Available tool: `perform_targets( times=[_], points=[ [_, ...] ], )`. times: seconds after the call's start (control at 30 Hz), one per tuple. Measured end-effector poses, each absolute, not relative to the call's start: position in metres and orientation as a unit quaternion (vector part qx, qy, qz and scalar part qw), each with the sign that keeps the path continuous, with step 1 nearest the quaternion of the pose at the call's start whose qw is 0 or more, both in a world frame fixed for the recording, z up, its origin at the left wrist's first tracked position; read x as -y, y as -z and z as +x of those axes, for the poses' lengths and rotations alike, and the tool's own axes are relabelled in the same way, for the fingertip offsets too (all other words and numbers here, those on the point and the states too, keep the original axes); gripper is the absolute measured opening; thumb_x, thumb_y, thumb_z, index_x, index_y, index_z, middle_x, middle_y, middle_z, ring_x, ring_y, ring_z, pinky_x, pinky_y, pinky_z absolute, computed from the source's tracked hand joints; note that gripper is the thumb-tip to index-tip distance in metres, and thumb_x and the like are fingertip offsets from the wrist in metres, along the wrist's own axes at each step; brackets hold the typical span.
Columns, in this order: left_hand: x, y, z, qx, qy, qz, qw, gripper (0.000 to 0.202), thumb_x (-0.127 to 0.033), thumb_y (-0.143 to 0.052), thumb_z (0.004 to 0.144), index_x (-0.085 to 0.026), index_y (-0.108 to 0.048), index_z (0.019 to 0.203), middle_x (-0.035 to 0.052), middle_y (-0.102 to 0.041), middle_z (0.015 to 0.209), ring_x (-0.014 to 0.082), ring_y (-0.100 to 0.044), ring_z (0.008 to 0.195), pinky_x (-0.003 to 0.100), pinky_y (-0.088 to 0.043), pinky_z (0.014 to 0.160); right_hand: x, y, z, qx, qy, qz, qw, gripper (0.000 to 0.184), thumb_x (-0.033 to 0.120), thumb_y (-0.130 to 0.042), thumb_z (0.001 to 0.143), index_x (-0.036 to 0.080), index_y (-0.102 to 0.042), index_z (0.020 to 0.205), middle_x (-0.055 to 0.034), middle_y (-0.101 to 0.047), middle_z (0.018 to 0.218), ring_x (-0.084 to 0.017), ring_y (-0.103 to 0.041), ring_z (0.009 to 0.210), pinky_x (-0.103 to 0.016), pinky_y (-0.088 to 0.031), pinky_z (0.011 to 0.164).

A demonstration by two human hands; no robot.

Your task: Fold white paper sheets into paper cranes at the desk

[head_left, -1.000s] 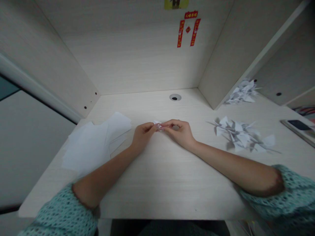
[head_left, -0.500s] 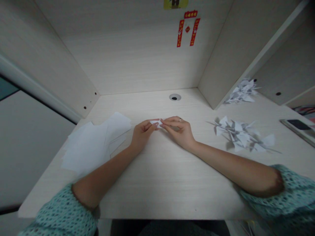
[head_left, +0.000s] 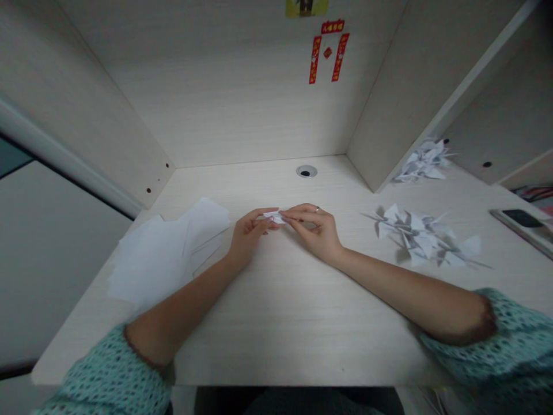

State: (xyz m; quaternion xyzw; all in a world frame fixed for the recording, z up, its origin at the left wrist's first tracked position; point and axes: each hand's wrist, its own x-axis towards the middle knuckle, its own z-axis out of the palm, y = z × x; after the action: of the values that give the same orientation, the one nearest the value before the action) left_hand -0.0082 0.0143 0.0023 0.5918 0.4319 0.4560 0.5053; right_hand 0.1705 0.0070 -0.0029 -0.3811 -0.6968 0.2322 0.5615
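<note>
Between my two hands, over the middle of the desk, is a small folded piece of white paper. My left hand pinches its left side, thumb on the near face and fingers behind. The right side is gripped by my right hand, thumb and index fingertips pressed together; a ring sits on one finger. The fingers cover much of the folds, so the exact shape cannot be made out. Left of my hands lie loose white paper sheets, partly under my left forearm.
Several folded white paper cranes lie in a heap on the right of the desk. Another heap of folded paper rests behind it, past the upright panel. A phone lies at the far right. A cable hole is at the back.
My left hand's fingers have shifted slightly along the folded paper, with the index finger now stretched along its top edge. My right hand keeps its pinch nearly in place.
</note>
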Motion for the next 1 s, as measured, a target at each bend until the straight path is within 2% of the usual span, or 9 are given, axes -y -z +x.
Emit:
perform_targets(
  times=[0.2,0.37,0.63,1.0],
  points=[
    [-0.015,-0.002,-0.009,-0.448,-0.446,0.596,0.495,0.037,-0.037,-0.059,0.080,-0.017,-0.067,0.110,0.0046,-0.075,0.080,0.0170,-0.068,0.079,0.024,-0.044,0.064,-0.008,0.002,0.170,0.707,-0.239,-0.396,0.535,0.014,0.030,-0.060,0.085,0.025,-0.072,0.092,-0.0052,-0.071,0.092,-0.018,-0.064,0.086,-0.033,-0.050,0.077],
    [-0.015,-0.004,-0.008,-0.452,-0.449,0.602,0.481,0.035,-0.035,-0.059,0.078,-0.018,-0.069,0.107,0.0032,-0.075,0.083,0.0157,-0.065,0.076,0.024,-0.045,0.063,-0.008,0.002,0.171,0.722,-0.227,-0.408,0.510,0.025,0.037,-0.072,0.074,0.024,-0.069,0.095,-0.0051,-0.070,0.090,-0.018,-0.063,0.079,-0.032,-0.049,0.070],
    [-0.015,-0.005,-0.006,-0.458,-0.456,0.584,0.491,0.035,-0.037,-0.055,0.079,-0.018,-0.071,0.105,0.0039,-0.074,0.081,0.0172,-0.064,0.078,0.025,-0.045,0.063,-0.011,0.011,0.171,0.701,-0.244,-0.421,0.521,0.021,0.037,-0.072,0.075,0.024,-0.070,0.091,-0.0038,-0.071,0.085,-0.018,-0.063,0.077,-0.032,-0.048,0.070],
    [-0.013,-0.004,-0.007,-0.448,-0.464,0.568,0.510,0.043,-0.043,-0.047,0.087,-0.015,-0.066,0.113,0.0065,-0.076,0.082,0.0199,-0.067,0.083,0.027,-0.045,0.064,-0.013,0.012,0.169,0.653,-0.317,-0.447,0.522,0.023,0.040,-0.072,0.073,0.023,-0.074,0.088,-0.0032,-0.072,0.080,-0.017,-0.063,0.072,-0.030,-0.046,0.067]
  ],
)
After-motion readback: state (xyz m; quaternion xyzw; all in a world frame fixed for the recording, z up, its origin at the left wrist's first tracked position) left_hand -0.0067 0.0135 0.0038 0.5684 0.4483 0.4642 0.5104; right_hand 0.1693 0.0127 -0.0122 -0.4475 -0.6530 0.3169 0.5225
